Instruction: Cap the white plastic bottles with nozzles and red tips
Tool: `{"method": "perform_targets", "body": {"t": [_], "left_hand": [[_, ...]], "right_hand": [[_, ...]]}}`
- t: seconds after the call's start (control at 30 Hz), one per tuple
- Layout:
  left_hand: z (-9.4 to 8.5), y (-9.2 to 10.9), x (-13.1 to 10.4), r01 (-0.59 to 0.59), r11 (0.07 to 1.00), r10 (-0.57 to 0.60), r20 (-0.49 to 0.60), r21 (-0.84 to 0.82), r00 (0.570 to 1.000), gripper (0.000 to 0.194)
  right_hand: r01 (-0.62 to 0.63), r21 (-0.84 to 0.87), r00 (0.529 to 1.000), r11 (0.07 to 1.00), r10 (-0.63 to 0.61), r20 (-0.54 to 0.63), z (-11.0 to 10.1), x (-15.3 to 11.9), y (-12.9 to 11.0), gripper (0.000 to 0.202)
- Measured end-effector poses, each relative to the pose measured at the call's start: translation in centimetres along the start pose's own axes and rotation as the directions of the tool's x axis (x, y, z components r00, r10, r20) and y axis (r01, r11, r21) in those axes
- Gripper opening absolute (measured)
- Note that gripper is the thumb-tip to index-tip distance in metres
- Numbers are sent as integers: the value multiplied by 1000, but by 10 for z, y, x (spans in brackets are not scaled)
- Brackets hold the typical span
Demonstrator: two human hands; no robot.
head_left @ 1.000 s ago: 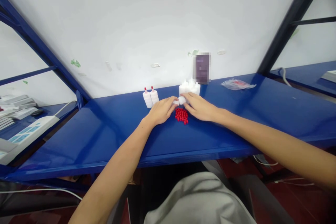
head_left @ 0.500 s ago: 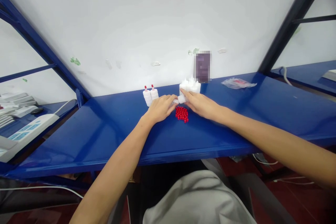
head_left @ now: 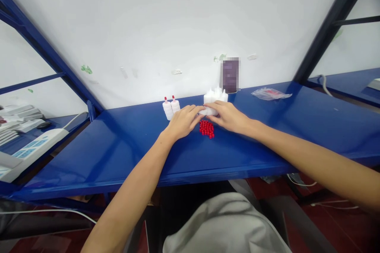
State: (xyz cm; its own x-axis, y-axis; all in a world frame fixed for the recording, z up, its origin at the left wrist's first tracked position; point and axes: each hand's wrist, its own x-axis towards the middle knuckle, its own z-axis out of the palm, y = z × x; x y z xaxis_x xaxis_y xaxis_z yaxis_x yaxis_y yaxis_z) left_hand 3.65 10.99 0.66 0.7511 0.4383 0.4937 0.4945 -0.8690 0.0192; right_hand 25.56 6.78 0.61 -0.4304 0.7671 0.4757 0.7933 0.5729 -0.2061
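A white plastic squeeze bottle (head_left: 210, 111) lies on its side between my two hands, partly covered by fingers. My right hand (head_left: 227, 115) is closed round its body. At the bottle's left end my left hand (head_left: 186, 120) pinches, its fingertips hiding the tip. Just below them is a cluster of small red caps (head_left: 207, 128) on the blue table. Behind my right hand stand several white bottles (head_left: 214, 95) with bare pointed nozzles. Left of my left hand are two upright white bottles (head_left: 168, 110) with red caps on their tips.
The blue table (head_left: 118, 146) runs against a white wall. A dark blurred rectangular object (head_left: 230, 75) leans on the wall behind the bottles. A clear plastic bag (head_left: 270, 94) with something red lies at the right. A power strip (head_left: 35, 152) is at the far left.
My hands have drawn closer together around the bottle, and my right fingers cover it differently. The standing bottles and the red caps stay in place.
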Motion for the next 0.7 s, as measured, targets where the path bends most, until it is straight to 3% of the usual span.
{"method": "perform_targets", "body": {"t": [0.17, 0.3, 0.53, 0.6, 0.7], "left_hand": [[0, 2, 2, 17, 985, -27, -52, -171, 998, 36], [2, 4, 2, 56, 923, -96, -86, -382, 992, 30], [6, 10, 3, 138, 832, -260, -157, -538, 953, 26], [8, 12, 6, 155, 804, -322, -201, -574, 925, 23], [10, 16, 9, 195, 752, -425, -237, -629, 874, 24]], "right_hand": [[69, 50, 993, 996, -65, -94, 1, 0, 4, 39], [117, 95, 988, 989, -106, -115, 0, 1, 4, 37], [-13, 297, 994, 955, 45, -101, -6, 2, -23, 29], [-74, 424, 992, 902, 109, -58, -6, 3, -28, 27], [-131, 673, 987, 728, 160, 19, -3, 4, -31, 29]]}}
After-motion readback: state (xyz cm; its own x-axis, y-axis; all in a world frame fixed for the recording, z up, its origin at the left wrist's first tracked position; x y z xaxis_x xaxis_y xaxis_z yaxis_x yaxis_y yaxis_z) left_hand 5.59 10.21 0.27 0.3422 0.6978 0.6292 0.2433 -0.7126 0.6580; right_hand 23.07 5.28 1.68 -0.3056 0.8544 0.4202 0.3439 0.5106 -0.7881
